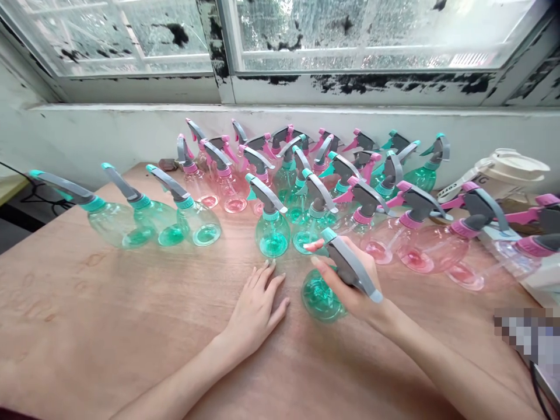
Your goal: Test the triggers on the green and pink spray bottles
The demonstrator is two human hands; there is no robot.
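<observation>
My right hand is wrapped round the neck of a green spray bottle, whose grey head with a teal nozzle tilts toward me. Flat on the wooden table lies my left hand, fingers spread, holding nothing. Just beyond its fingertips stands another green spray bottle. Beside that one is a further green bottle, partly behind my right hand. Three green bottles form a group on the left. Pink spray bottles line the right side.
Several more pink and green bottles crowd the table's back by the wall. A white lidded cup lies behind the right-hand bottles. A blurred object and a black cable sit at the right edge. Windows rise above the wooden table.
</observation>
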